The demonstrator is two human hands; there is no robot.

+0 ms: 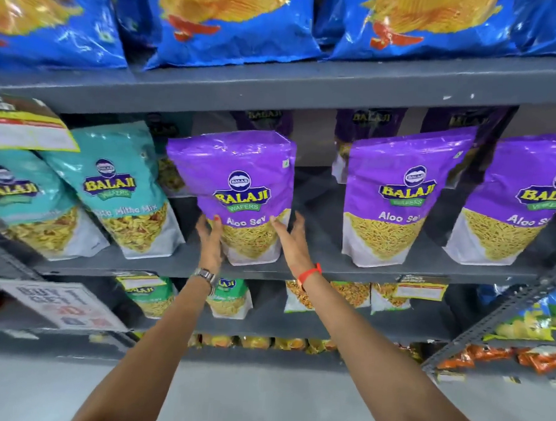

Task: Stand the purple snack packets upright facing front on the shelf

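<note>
A purple Aloo Sev packet [240,176] stands upright, front outward, on the grey middle shelf [315,270]. My left hand [210,239] presses its lower left edge, thumb on the front. My right hand [293,240] lies against its lower right edge, fingers extended. Two more purple packets [396,197] [521,203] stand upright, facing front, to the right. Further purple packets [368,125] stand behind them, partly hidden.
Teal mixture packets [120,186] lean at the left of the same shelf, under a yellow price tag [29,133]. Blue chip bags [235,24] fill the shelf above. Green and orange packets sit on the lower shelves. A gap lies between the held packet and the purple packet to its right.
</note>
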